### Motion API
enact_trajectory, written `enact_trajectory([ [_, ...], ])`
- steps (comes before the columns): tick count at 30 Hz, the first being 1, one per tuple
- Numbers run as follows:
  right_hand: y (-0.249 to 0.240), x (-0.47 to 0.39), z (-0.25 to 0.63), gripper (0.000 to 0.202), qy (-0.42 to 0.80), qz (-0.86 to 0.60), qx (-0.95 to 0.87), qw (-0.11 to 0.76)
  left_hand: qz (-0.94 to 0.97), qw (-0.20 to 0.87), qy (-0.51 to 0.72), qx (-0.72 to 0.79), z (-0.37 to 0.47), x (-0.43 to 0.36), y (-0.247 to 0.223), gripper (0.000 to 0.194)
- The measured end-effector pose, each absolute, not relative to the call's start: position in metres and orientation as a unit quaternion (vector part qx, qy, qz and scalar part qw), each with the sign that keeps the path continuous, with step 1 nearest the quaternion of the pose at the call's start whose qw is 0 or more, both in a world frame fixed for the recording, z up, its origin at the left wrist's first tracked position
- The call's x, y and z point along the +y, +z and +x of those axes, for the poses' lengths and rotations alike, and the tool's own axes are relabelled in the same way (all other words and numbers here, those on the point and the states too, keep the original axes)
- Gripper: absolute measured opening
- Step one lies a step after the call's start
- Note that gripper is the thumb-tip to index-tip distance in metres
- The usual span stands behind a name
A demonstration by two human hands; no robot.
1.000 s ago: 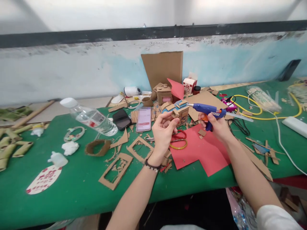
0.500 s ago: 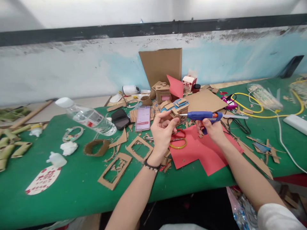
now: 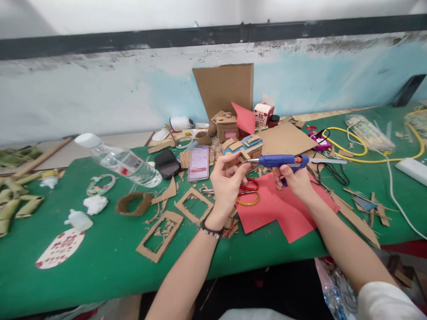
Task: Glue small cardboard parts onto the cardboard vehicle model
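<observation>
My right hand [image 3: 292,178] grips a blue hot glue gun [image 3: 278,161] with a clear glue stick [image 3: 328,161] sticking out of its back. The nozzle points left and reaches the fingertips of my left hand [image 3: 228,178]. Pinched there is a small cardboard piece [image 3: 244,157], partly hidden by the fingers. Below the hands lie scissors [image 3: 248,198] with red and yellow handles, on a cut sheet of red paper [image 3: 276,213]. Cardboard frames [image 3: 160,235] rest to the left of my wrist.
A tilted water bottle [image 3: 123,162], a phone [image 3: 199,163] and a cardboard ring [image 3: 133,204] are on the left. Behind stand a small cardboard box model [image 3: 227,128] and a tall cardboard sheet [image 3: 230,89]. Yellow cable [image 3: 363,161] and a white power strip [image 3: 412,170] lie at right.
The glue gun's nozzle has shifted slightly left, closer to the cardboard piece in my left fingers. Both hands otherwise hold nearly the same pose.
</observation>
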State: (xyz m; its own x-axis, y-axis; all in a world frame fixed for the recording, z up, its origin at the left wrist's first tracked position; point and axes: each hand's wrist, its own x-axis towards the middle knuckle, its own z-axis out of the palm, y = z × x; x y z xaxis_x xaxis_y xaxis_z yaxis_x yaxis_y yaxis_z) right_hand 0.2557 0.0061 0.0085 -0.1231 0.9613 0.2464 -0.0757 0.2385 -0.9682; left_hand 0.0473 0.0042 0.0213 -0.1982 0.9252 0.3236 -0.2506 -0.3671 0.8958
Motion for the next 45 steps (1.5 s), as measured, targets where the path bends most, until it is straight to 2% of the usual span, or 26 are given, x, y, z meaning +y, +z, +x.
enact_trajectory([
  [33,0.0026,0.0079,0.2599,0.063,0.456,-0.392,-0.598,0.531,0.463,0.417,0.693,0.362,0.0462,0.0042,0.0200,0.046],
  [45,0.0006,0.0080,0.2615,0.059,0.455,-0.385,-0.597,0.537,0.467,0.413,0.693,0.363,0.0454,0.0053,0.0194,0.051],
])
